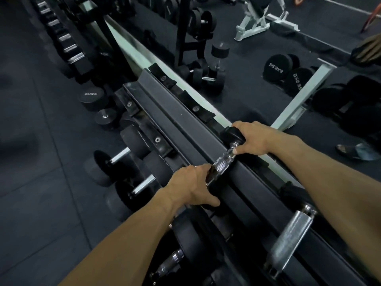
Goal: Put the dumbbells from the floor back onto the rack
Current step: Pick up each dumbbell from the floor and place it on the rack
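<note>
Black-headed dumbbell [223, 162] (knurled chrome handle) lies across the rack's [181, 118] top rails.

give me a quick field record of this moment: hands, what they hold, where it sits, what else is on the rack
left hand: left hand grips near end of the black-headed dumbbell with knurled chrome handle
right hand: right hand holds its far head
placement: dumbbell lies across top tier of black metal rack
neighbour: second chrome-handled dumbbell on same tier, nearer the camera
lower tier: more black dumbbells
</note>
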Available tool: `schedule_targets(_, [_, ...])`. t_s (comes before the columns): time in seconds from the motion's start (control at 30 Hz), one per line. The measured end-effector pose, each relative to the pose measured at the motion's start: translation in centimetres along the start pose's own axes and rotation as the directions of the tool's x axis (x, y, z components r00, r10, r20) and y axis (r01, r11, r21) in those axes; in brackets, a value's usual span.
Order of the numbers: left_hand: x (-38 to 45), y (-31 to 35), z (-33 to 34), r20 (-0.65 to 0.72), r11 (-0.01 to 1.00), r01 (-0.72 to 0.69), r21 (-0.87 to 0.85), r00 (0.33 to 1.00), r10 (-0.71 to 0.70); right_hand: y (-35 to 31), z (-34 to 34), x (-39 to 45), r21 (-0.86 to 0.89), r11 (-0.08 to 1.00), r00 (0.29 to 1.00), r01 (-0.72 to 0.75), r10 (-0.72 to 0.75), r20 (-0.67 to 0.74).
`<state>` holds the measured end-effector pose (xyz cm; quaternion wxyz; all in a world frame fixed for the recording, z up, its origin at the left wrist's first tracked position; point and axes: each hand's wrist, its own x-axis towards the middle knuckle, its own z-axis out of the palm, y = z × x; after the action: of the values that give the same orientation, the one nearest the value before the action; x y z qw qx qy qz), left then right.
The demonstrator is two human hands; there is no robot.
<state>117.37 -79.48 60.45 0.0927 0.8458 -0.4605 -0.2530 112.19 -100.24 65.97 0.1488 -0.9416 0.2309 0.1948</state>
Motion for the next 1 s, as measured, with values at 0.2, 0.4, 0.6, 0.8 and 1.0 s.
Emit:
schedule_targets(0.2, [-1.3, -0.5, 0.0, -0.077, 1.000, -0.007, -0.021, 0.997, 0.005, -0.7, -0.2, -0.5, -0.026, 1.000, 1.000, -0.011, 0.011, -0.020])
schedule_targets(0.4, [-3.7, -2.2, -0.8, -0.106, 0.996, 0.028, -0.079, 0.994, -0.036, -3.2, -1.1, -1.2, -0.144, 0.989, 0.998, 0.013, -0.023, -0.067])
schedule_targets(0.6, [-7.4, -4.0, -1.2, -0.170, 0.991, 0.088, -0.100, 0.980, -0.104, -8.4, -0.3, -2.5, -0.212, 0.963, 0.974, 0.168, -0.196, -0.118])
schedule_targets(0.8, [-15.6, -8.6, -0.7, -0.227, 0.964, 0.246, -0.099, 0.938, -0.263, -17.3, 1.6, -3.7, -0.231, 0.905, 0.927, 0.358, -0.373, -0.026])
schedule_targets(1.0, [-25.6, -14.6, 2.8, -0.229, 0.895, 0.411, -0.171, 0.867, -0.442, -28.4, 6.1, -5.6, -0.246, 0.816, 0.849, 0.523, -0.525, 0.065])
